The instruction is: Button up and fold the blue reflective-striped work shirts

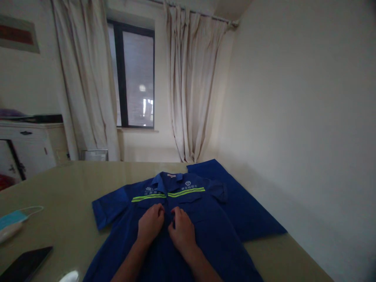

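Observation:
A dark blue short-sleeved work shirt (205,231) lies front side up, collar away from me, with yellow-green stripes and white print across its chest. Both my hands are over its front opening, just below the stripes. My left hand (151,223) has its fingers curled together at one front edge of the shirt. Facing it across a small gap, my right hand (182,230) pinches the other edge with thumb and fingers. Any button between the fingertips is too small or hidden to make out.
Under the shirt's right side lies a flat dark blue cloth (252,211) on the greenish table (73,188). At the left are a face mask (13,220), a dark phone-like object (28,263) and a white rounded object (69,276). A wall (305,117) borders the right.

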Demonstrator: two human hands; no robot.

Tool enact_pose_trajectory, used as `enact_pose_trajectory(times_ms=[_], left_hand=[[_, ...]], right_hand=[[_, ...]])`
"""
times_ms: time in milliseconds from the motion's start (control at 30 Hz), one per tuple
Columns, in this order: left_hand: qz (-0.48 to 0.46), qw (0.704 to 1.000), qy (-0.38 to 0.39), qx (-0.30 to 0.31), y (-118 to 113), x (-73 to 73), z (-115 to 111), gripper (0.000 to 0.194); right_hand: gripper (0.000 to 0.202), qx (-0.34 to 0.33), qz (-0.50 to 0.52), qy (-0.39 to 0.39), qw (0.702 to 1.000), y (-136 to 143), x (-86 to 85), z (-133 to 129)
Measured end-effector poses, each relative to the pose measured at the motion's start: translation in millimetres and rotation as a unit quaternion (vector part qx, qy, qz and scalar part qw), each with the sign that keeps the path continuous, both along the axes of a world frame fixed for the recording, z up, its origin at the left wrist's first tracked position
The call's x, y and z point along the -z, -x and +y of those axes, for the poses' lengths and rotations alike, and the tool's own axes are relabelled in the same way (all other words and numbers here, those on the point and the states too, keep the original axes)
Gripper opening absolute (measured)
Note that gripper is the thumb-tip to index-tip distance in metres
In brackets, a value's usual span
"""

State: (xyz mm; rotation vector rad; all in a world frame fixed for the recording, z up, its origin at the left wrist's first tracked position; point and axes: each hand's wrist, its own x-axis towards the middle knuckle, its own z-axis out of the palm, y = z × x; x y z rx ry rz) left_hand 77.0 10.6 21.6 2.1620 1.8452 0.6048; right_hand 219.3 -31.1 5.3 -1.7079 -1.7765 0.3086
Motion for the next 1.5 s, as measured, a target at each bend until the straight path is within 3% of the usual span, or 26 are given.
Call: enact_pose_trajectory(times_ms=[100,233,367,467,600,733,933,1133,1233,1333,1433,1500], left_hand=[[-0.009,0.998,-0.024,0.052,3,3.6,12,0.028],[-0.019,0.994,-0.04,0.098,7,3.0,16,0.032],[-0.01,0.985,-0.078,0.151,5,6.9,2,0.028],[-0.014,0.976,-0.076,0.204,2,10.6,-10,0.024],[-0.059,0.979,-0.058,0.185,-1,8.8,-15,0.012],[-0.099,0.976,-0.071,0.182,-4,6.9,-15,0.013],[-0.127,0.971,-0.076,0.189,-9,7.5,-14,0.016],[-0.099,0.972,-0.069,0.202,-10,7.9,-13,0.021],[-0.088,0.972,-0.084,0.203,-10,9.3,-14,0.02],[-0.083,0.974,-0.073,0.196,-9,9.3,-13,0.018],[-0.094,0.975,-0.054,0.192,-8,8.8,-12,0.017],[-0.095,0.976,-0.048,0.189,-7,8.6,-11,0.018]], right_hand=[[0.039,-0.006,0.12,-0.007,0.993,-6,7.8,11],[0.032,-0.027,0.35,0.011,0.936,-26,11.5,23],[0.03,-0.05,0.42,-0.009,0.906,-41,13.0,20],[0.03,-0.053,0.425,-0.02,0.903,-42,13.4,17],[0.027,-0.081,0.395,-0.012,0.915,-39,10.4,18],[0.035,-0.073,0.368,0.022,0.927,-35,7.4,19],[0.02,-0.021,0.231,0.014,0.973,-22,-1.6,12],[0.029,0.028,0.098,0.02,0.995,-15,-8.4,4],[0.03,0.021,0.136,0.002,0.991,-20,-3.2,8],[0.03,-0.007,0.245,-0.03,0.969,-26,3.4,15],[0.033,-0.013,0.333,0.004,0.943,-30,4.7,18],[0.033,-0.01,0.329,0.026,0.944,-30,1.5,16]])
